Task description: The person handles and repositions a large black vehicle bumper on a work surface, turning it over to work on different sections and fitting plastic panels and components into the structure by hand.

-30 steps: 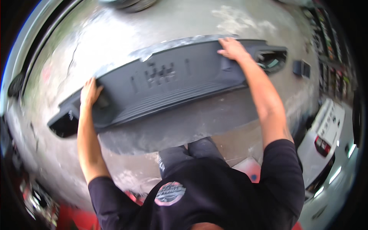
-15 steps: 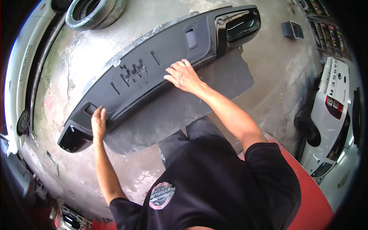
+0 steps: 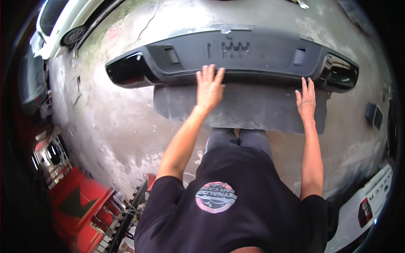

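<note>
On concrete floor (image 3: 118, 126) | bumper (image 3: 253, 52) lengthwise left-right | both hands flat

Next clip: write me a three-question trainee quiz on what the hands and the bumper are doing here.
1. True or false: both hands lie flat and open on the work.
2. What lies under the near edge of the grey car bumper? A) a red cloth B) a dark grey mat C) a tyre
3. Which hand is nearer the bumper's middle?

Key:
1. True: the left hand and the right hand rest with fingers spread, gripping nothing.
2. B, the dark grey mat, on the concrete floor.
3. The left hand.
</note>
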Available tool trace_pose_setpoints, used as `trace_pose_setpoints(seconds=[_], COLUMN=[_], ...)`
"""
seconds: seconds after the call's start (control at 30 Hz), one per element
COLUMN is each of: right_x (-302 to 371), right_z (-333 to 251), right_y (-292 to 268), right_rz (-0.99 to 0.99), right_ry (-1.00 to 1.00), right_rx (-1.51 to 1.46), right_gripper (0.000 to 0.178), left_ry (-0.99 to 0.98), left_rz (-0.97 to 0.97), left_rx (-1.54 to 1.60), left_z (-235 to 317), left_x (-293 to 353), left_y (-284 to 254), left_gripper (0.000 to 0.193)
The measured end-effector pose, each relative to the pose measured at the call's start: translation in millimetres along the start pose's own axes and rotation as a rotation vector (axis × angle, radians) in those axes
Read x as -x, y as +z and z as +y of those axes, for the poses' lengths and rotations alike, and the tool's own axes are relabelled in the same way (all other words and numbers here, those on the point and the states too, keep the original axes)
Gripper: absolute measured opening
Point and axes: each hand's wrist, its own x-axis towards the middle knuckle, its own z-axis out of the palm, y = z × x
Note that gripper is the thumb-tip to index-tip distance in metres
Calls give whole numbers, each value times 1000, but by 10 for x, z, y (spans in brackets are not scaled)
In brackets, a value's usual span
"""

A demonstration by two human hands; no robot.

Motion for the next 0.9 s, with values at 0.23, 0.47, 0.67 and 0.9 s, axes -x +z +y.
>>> trace_pose_setpoints(seconds=[0.23,0.47,0.67,0.9], right_x=[21,-63,58,536], right_z=[-141,-514,-294,-136], right_y=[111,156,39,392], right_rz=[-68,-190,-182,199], right_ry=[87,171,341,278], right_rx=[100,26,-159,-235], right_gripper=[66,77,74,62], left_ry=[-47,107,55,362], left_rz=[54,68,-132,-65], left_rx=[-27,1,-49,124], left_z=[-11,-636,-292,1163], left_x=[-305,-252,-437,-900], left_y=[21,-17,26,317], left_gripper=[71,45,49,60])
